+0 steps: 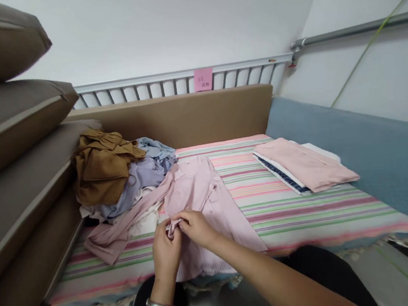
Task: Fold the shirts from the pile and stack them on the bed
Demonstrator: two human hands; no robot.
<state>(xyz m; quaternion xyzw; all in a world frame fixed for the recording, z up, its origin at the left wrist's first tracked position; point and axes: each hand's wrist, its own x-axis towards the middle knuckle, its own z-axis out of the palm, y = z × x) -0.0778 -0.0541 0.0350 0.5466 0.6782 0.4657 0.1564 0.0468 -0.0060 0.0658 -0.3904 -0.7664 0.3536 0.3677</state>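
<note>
A pale pink long-sleeved shirt (210,207) lies spread on a striped cloth (267,214) in front of me. One of its sleeves stretches out to the left, the other runs down the right side. Over the shirt's left front edge, my left hand (166,244) pinches a small gathered bit of its fabric. My right hand (196,227) closes on the same bit from the right, fingertips almost meeting the left ones. Whether a button sits between the fingers is hidden.
Rumpled clothes, brown (107,167) and blue (142,178), are heaped at left against stacked cushions (19,195). Folded garments, a pink one (302,163) on top, lie at right. A pink note (203,79) hangs on the radiator (166,88) behind.
</note>
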